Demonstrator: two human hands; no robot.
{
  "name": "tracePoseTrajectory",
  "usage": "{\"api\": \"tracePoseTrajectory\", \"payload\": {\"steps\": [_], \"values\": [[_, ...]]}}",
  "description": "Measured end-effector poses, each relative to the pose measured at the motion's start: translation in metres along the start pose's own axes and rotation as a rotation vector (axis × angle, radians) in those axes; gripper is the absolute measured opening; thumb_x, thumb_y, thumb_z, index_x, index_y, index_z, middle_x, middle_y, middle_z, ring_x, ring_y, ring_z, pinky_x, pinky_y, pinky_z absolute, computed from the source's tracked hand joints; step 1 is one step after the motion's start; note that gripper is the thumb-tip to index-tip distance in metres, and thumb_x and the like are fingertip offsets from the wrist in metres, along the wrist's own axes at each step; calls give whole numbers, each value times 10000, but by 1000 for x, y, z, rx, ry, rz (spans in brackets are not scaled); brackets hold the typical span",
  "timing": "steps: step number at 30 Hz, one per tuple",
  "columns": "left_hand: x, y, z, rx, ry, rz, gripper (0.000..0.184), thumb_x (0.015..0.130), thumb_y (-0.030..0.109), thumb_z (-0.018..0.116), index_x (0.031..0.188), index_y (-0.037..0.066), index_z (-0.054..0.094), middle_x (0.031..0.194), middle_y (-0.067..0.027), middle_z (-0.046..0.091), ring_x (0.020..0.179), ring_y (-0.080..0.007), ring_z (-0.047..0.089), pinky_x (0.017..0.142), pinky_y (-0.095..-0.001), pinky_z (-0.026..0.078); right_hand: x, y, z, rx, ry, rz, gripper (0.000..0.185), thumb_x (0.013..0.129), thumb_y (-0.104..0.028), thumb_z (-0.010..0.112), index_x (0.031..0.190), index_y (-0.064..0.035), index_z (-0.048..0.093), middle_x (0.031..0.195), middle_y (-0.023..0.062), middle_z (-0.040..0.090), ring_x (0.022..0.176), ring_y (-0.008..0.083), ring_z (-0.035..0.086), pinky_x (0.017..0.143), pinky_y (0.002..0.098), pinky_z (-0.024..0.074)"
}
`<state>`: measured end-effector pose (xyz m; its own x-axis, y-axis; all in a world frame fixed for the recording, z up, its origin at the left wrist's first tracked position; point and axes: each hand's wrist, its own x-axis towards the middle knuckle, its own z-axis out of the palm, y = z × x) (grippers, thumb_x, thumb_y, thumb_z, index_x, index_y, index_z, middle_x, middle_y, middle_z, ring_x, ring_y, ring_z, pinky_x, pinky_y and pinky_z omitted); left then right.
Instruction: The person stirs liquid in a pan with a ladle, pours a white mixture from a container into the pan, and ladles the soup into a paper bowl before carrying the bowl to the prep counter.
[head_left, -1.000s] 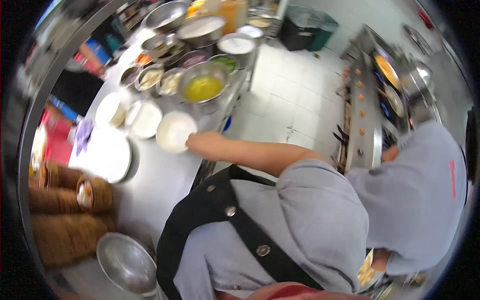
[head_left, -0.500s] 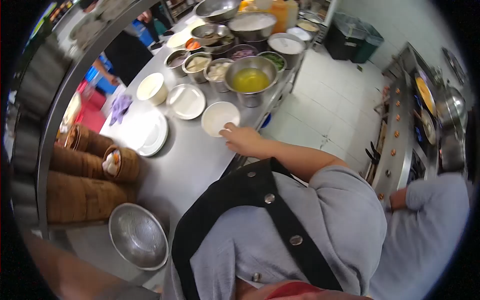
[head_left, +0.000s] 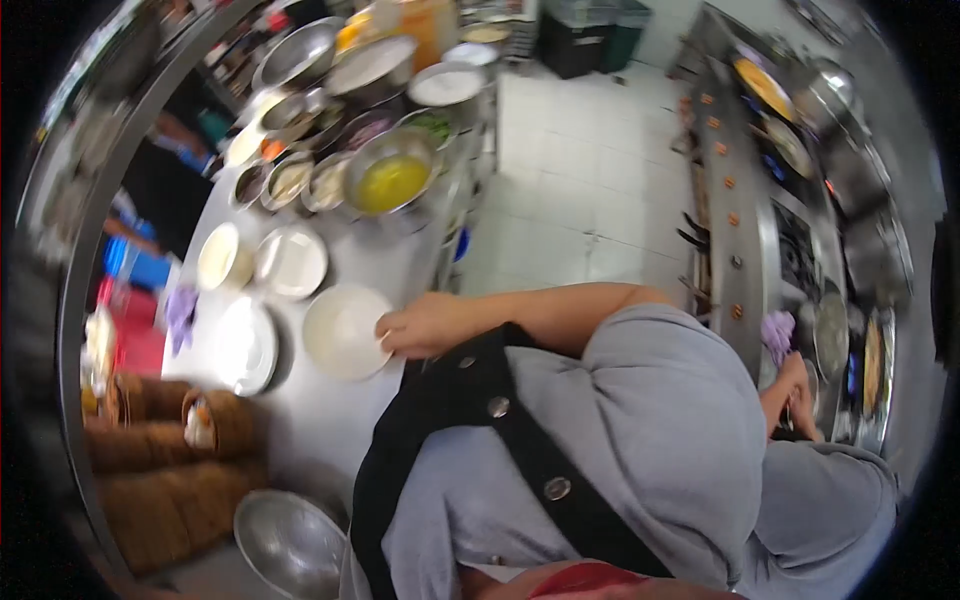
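My right hand [head_left: 415, 326] grips the near rim of a round white bowl [head_left: 345, 335], fingers closed over its edge. The bowl is at the right edge of the steel worktop [head_left: 335, 425], close to my apron. Beyond it are a white plate [head_left: 292, 262] and a cream-coloured tub [head_left: 224, 257]. A stack of white plates [head_left: 245, 345] lies to its left. Farther back, a steel bowl [head_left: 392, 180] holds yellow liquid. My left hand is out of view.
Bamboo steamers [head_left: 180, 500] and a steel colander [head_left: 290, 545] stand at the lower left. Several ingredient bowls crowd the far end. On the right, a co-worker's hands [head_left: 795, 395] are at the stove [head_left: 745, 200]. A purple cloth [head_left: 181, 318] lies on the worktop's left side.
My right hand has drawn the white bowl nearer to my body. The view has turned right, bringing the co-worker's hands into sight. My left forearm has dropped out of view.
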<state>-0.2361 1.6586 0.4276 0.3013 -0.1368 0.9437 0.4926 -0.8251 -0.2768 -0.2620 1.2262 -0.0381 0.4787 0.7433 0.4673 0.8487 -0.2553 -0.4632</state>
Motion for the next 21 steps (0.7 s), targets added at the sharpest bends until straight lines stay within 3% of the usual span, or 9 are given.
{"api": "tracePoseTrajectory", "payload": {"steps": [6, 12, 18, 20, 21], "values": [[15, 78, -52, -176, 56, 179, 241, 763, 182, 546, 943, 32, 601, 963, -177, 607, 921, -332, 573, 802, -414, 456, -52, 19, -64, -124, 186, -25, 194, 743, -144, 608, 918, -137, 523, 983, 39, 515, 622, 240, 560, 519, 358, 449], [38, 223, -142, -455, 141, 489, 240, 775, 192, 544, 944, 32, 602, 968, -178, 607, 925, -331, 574, 806, -415, 455, -143, 53, -150, -343, 351, 100, 216, 737, -153, 607, 937, -128, 532, 941, 17, 541, 635, 215, 560, 542, 332, 454], [39, 424, -224, -814, 202, 844, 240, 786, 201, 542, 945, 33, 603, 973, -178, 608, 929, -331, 574, 809, -416, 454, -277, 100, -255, -641, 546, 407, 157, 744, -149, 576, 893, -127, 530, 836, 38, 557, 612, 252, 572, 527, 370, 472], [24, 501, -244, -880, 227, 911, 240, 788, 202, 542, 945, 33, 604, 974, -178, 608, 930, -331, 574, 810, -416, 454, -327, 114, -276, -711, 620, 697, 158, 730, -121, 578, 883, -120, 541, 824, 46, 571, 636, 257, 584, 557, 378, 478], [6, 558, -261, -939, 200, 1026, 252, 781, 196, 562, 965, 25, 589, 1030, -162, 581, 956, -301, 566, 784, -405, 455, -348, 114, -288, -731, 630, 714, 158, 730, -121, 578, 883, -120, 541, 824, 46, 571, 636, 257, 584, 557, 378, 478]]}}
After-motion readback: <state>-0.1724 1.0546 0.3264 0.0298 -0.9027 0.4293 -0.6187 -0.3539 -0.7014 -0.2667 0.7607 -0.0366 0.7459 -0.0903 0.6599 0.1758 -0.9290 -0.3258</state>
